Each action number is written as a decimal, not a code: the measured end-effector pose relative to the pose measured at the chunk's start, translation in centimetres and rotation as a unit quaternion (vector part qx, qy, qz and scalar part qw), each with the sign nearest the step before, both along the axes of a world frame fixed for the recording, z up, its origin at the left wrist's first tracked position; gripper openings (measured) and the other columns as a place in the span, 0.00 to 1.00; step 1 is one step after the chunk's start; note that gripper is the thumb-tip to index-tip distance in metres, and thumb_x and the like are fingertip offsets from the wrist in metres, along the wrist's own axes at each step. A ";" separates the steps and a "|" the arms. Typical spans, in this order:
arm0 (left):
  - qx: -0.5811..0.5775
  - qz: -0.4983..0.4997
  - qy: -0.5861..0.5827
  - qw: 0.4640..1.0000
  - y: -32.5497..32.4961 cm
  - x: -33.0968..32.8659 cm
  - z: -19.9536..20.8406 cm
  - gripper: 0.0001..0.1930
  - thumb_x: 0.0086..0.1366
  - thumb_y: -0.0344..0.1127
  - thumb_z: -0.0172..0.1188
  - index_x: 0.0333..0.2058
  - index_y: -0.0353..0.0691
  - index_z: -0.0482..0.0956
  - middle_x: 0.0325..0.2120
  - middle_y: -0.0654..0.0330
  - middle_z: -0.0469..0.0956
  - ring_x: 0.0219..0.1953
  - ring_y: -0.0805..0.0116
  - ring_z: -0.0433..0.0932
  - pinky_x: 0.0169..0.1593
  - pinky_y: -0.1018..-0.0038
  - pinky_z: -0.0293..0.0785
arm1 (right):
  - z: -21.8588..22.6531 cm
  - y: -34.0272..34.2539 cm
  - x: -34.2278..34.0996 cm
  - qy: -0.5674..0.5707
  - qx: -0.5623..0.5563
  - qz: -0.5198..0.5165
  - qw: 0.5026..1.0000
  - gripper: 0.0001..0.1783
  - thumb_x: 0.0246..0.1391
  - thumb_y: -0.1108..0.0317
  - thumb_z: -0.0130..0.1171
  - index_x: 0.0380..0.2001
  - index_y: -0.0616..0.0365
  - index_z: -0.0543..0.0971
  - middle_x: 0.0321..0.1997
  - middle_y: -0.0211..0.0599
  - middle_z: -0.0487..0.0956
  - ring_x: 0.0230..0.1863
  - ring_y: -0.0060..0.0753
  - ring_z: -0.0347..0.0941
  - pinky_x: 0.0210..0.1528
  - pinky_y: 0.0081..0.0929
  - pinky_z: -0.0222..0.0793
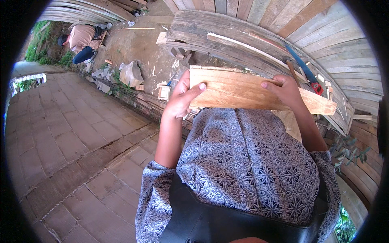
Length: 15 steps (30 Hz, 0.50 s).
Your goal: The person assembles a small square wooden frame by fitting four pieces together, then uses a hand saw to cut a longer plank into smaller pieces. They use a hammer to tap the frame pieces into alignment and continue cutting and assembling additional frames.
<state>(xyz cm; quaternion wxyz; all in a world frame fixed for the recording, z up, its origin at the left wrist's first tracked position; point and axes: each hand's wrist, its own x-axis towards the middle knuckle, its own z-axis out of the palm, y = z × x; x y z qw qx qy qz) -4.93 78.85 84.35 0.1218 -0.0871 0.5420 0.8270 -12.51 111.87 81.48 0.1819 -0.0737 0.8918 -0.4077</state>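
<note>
A long, light-brown wooden board [235,88] is held lengthwise in front of my body. My left hand [182,95] grips its left end, thumb on the face towards me and fingers behind. Farther along, my right hand [285,91] clasps the upper edge, its thumb also on the near face. The board's right end runs on past my right wrist, over the edge of the weathered wooden bench [194,30]. Beyond my right hand, a handsaw [304,69] with a blue blade and red handle lies on the bench, beside a brown wooden handle [292,71].
Narrow wood strips [243,48] lie along the bench, against a plank wall [336,48]. Paving [73,121] stretches to my left. A pale stone [131,74] and wood scraps are scattered on the dirt. At the far left, another person [83,38] crouches.
</note>
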 end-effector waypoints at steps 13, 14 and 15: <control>0.118 0.019 -0.060 0.991 1.1 -0.1 -2.2 0.21 0.64 0.30 0.58 0.55 0.34 0.66 0.47 0.52 0.77 0.48 0.64 0.79 0.50 0.68 0.78 | -0.5 0.7 -1.2 -0.033 -0.045 0.017 0.998 0.20 0.52 0.51 0.67 0.35 0.60 0.83 0.31 0.35 0.80 0.36 0.23 0.75 0.42 0.25 0.70; 0.123 0.026 -0.067 0.990 1.2 0.0 -2.4 0.21 0.64 0.30 0.58 0.55 0.34 0.67 0.47 0.52 0.77 0.48 0.64 0.79 0.50 0.68 0.78 | -0.2 0.7 -1.3 -0.049 -0.058 0.015 0.997 0.17 0.54 0.55 0.66 0.36 0.60 0.82 0.34 0.32 0.80 0.38 0.21 0.75 0.44 0.23 0.70; 0.126 0.033 -0.072 0.989 1.1 0.2 -2.3 0.20 0.64 0.30 0.58 0.54 0.35 0.67 0.46 0.53 0.77 0.48 0.64 0.79 0.50 0.68 0.78 | 0.1 0.6 -1.4 -0.065 -0.072 0.014 0.995 0.14 0.57 0.59 0.65 0.38 0.60 0.81 0.36 0.30 0.80 0.40 0.19 0.74 0.47 0.22 0.69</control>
